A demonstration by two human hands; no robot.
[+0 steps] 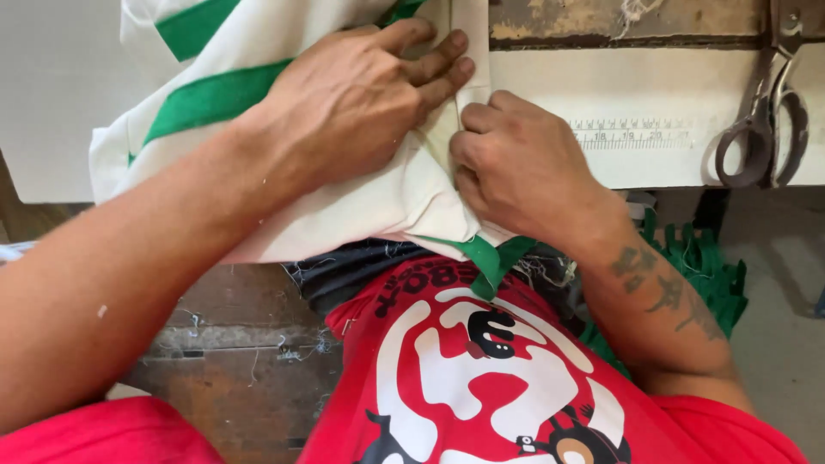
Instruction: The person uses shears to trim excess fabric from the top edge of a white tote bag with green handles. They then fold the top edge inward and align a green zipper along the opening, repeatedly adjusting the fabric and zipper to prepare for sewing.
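- Two bare hands press on a cream cloth piece with green bands, which lies on the white desk and hangs over its near edge toward the person's lap.
- Left hand lies flat on the cloth, palm down, fingers stretched to the right and close together; its grip is spread out and pressing, clamped on nothing.
- Right hand sits just beside the left fingertips, knuckles bent, with the fingers curled down into a vertical fold of the cloth; its grip is together, pinching that fold.
- One green tape strip pokes out from under the cloth's lower edge, below the right hand, and rests against the red printed shirt.
- Printed ruler marks run along the desk just right of the right hand.
- Metal scissors lie at the desk's far right, well apart from both hands, handles toward the near edge.
- More green fabric is bunched below the desk edge, behind the right forearm.
- Worn wooden boards with loose threads show beneath the left forearm.
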